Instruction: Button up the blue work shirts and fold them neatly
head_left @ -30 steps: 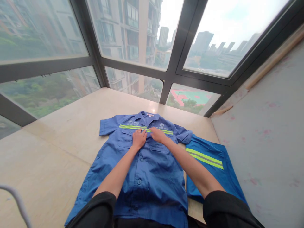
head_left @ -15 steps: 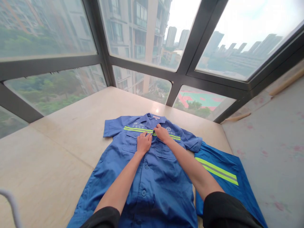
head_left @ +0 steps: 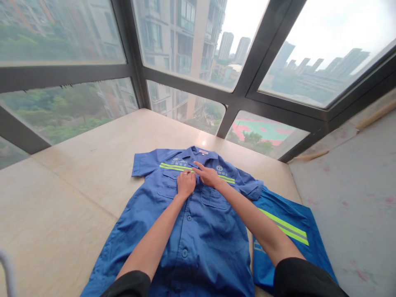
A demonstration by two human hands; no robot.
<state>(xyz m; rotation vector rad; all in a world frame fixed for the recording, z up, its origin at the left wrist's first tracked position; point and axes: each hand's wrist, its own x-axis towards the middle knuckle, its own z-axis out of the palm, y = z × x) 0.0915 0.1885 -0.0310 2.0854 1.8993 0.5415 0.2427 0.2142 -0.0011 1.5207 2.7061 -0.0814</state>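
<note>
A blue short-sleeved work shirt (head_left: pixel 207 231) lies front up, its collar away from me, with a yellow-green reflective stripe across the chest. My left hand (head_left: pixel 186 184), wearing a ring, has its fingers curled on the front placket at chest height, closed on the cloth. Just to its right, my right hand (head_left: pixel 208 175) rests over the same placket, below the collar. Its fingers are parted, one stretched toward the upper left. The fingertips of both hands almost meet; the bit of cloth between them is hidden. Lower down the placket, a button (head_left: pixel 185 253) shows.
Another blue garment (head_left: pixel 309 222) with a reflective stripe lies at the right, partly beneath the shirt's sleeve. The pale stone ledge (head_left: pixel 62 206) is bounded by windows (head_left: pixel 185 103) and a papered wall (head_left: pixel 355 198). A grey curved tube (head_left: pixel 8 272) enters at lower left.
The right hand's fingers have shifted slightly left and spread from a pinch on the placket, one now extended. The left hand stays nearly in place, its fingers curled more.
</note>
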